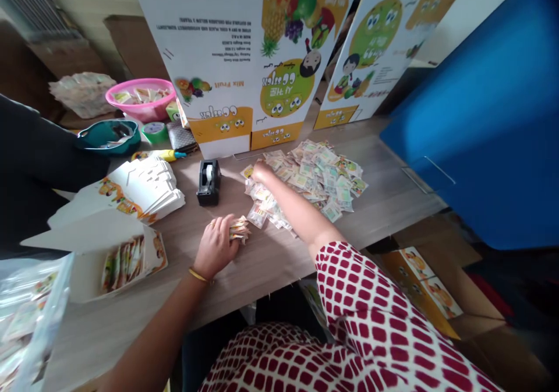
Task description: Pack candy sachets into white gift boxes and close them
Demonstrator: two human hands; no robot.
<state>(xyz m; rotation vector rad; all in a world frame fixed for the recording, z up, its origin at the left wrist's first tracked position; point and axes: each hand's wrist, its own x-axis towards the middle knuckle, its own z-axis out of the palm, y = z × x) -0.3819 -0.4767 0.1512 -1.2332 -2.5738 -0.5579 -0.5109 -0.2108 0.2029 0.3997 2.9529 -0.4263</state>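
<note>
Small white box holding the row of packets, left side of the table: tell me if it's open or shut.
Open. The white box has its lid folded back, and packets show inside.

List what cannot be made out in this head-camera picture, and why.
All in the head view:
Left hand: how many packets it holds, hidden by its fingers.
Right hand: whether it grips a packet, hidden by the hand itself.
Pile: its lower packets, covered by upper ones.
Plastic bag: cut off by the left edge.
Teal basket: its contents, blurred.
</note>
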